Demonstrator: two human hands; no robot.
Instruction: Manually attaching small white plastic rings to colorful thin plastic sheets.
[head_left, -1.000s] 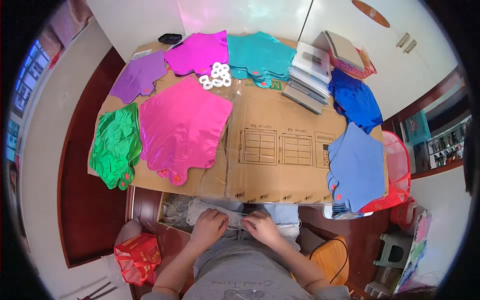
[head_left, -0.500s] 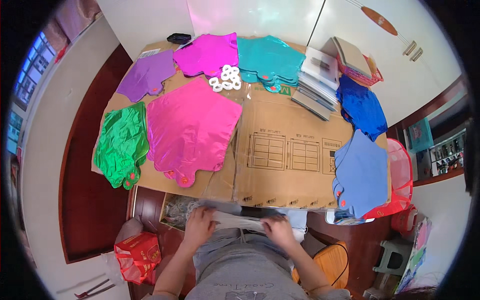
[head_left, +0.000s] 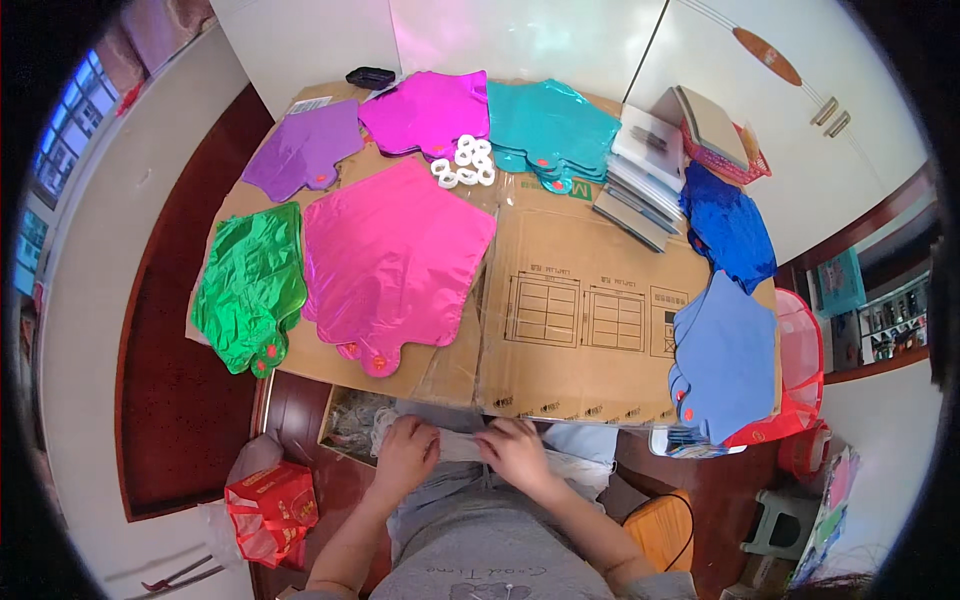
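Below the cardboard's front edge, my left hand (head_left: pixel 408 448) is closed on a bundle of thin white string (head_left: pixel 460 447). My right hand (head_left: pixel 515 452) grips the same bundle a short way to the right, so the string runs between the two hands above my lap. Just left of my left hand, an open box (head_left: pixel 345 425) holds pale, tangled material that I cannot make out. Nearest on the cardboard-covered table (head_left: pixel 580 375) lie flat foil balloons: a pink stack (head_left: pixel 395 255), a green stack (head_left: pixel 245 290) and, at the right, a light blue stack (head_left: pixel 728 350).
Farther back are purple (head_left: pixel 300 150), magenta (head_left: pixel 425 112), teal (head_left: pixel 555 125) and dark blue balloons (head_left: pixel 732 225). Small white rolls (head_left: pixel 467 173) lie beside the magenta ones. Stacked booklets (head_left: pixel 640 165) and a pink basket (head_left: pixel 730 160) stand back right. A red bag (head_left: pixel 270 510) sits on the floor left.
My right hand has moved left, closer to my left hand, and the stretch of string between them is shorter. The view has shifted slightly.
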